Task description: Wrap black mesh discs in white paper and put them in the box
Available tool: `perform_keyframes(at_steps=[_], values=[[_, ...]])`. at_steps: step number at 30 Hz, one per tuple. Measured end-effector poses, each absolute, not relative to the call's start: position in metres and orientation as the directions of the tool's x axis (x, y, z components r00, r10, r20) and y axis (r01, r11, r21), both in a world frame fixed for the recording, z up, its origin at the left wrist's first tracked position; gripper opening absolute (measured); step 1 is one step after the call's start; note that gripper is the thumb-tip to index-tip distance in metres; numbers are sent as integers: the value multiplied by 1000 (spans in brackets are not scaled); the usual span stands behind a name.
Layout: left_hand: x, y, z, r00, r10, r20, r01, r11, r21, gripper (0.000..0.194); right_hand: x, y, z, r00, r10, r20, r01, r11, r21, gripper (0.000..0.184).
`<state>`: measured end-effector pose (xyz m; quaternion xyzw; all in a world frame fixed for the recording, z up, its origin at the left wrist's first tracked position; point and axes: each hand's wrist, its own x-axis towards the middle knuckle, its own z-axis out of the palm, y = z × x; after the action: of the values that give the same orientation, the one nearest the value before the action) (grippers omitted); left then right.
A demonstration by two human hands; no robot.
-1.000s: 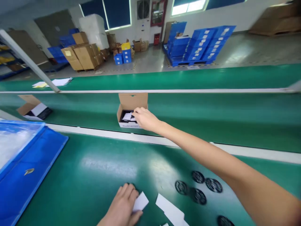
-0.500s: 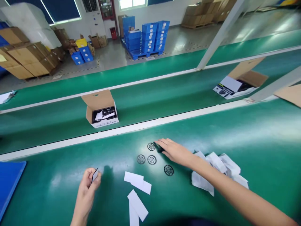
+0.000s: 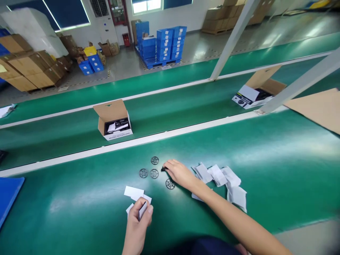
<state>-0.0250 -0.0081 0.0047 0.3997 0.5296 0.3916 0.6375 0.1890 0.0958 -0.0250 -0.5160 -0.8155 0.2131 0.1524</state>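
My left hand (image 3: pixel 138 217) is closed around a small white piece with a dark edge (image 3: pixel 142 210), tilted upright between thumb and fingers. It is over white paper slips (image 3: pixel 133 191), partly hiding them. My right hand (image 3: pixel 178 173) pinches a small black part (image 3: pixel 164 169), mostly covered by the fingers. Several thin black spoked discs lie flat on the green table near it: one at the back (image 3: pixel 154 160), one at the left (image 3: pixel 143 173), one in the middle (image 3: pixel 154 173) and one below the right hand (image 3: pixel 170 183).
White wrapped packets (image 3: pixel 218 175) lie right of and partly behind my right forearm. An open carton with black contents (image 3: pixel 115 124) stands on the conveyor, another open carton (image 3: pixel 252 95) farther right. A blue tray (image 3: pixel 10 194) sits at left, a cardboard sheet (image 3: pixel 318 106) at right.
My left hand has moved right, over the paper slips, still holding the white piece. My right hand has drawn slightly away from the back disc with the black part. The whole view has shifted.
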Motion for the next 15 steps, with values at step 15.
perform_keyframes(at_steps=[15], values=[[18,-16,-3,47,962,-267,174,256,951,36,256,-8,5,-296,953,66,776,280,-565,40]])
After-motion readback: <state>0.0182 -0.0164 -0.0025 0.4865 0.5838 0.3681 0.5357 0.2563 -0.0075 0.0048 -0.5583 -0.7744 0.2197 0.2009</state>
